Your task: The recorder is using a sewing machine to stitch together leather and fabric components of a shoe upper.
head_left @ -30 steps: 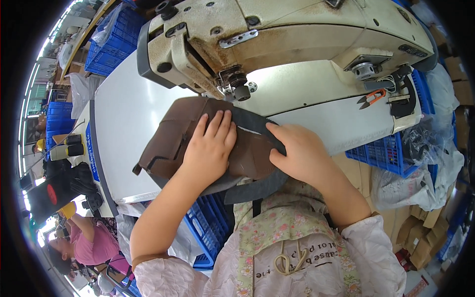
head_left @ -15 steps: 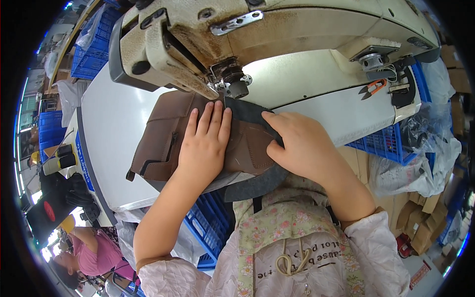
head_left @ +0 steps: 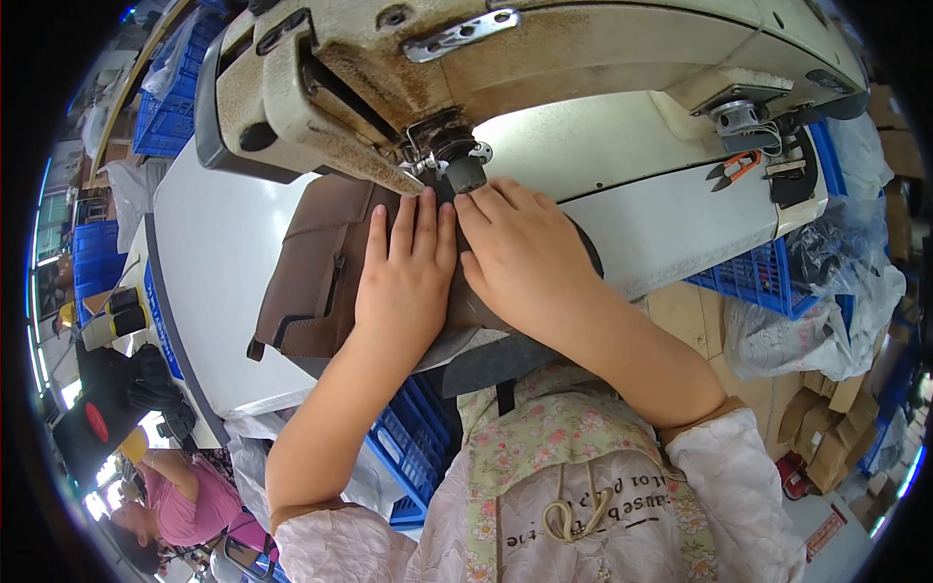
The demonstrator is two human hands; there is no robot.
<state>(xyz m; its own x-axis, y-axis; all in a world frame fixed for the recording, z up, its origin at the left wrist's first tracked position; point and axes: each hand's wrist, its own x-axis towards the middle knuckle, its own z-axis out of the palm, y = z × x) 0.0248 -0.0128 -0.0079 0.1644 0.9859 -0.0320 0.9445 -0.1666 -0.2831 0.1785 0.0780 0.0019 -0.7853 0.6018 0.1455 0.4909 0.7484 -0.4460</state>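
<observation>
A brown leather piece with stitched seams and a zipped pocket, perhaps part of a bag point(head_left: 309, 255), lies on the white table under the head of a sewing machine point(head_left: 428, 107). My left hand point(head_left: 403, 291) rests flat on it, fingers stretched toward the presser foot area. Close beside it, my right hand point(head_left: 530, 248) also lies palm down, its fingertips next to the machine's dark roller point(head_left: 465, 175). A dark edge of material shows past my right hand, and another dark flap point(head_left: 501, 361) hangs at the table's front edge. My hands hide the middle of the piece.
Orange-handled thread snips point(head_left: 736, 170) lie on the machine bed at the right. Blue crates point(head_left: 753, 282) and plastic bags point(head_left: 802, 340) stand beyond the table's right edge. Another blue crate point(head_left: 413, 437) is below the front edge. A person in pink point(head_left: 199, 505) sits at the lower left.
My right hand has moved left and forward, from gripping the dark edge to lying flat beside my left hand near the roller. My left hand stays nearly in place.
</observation>
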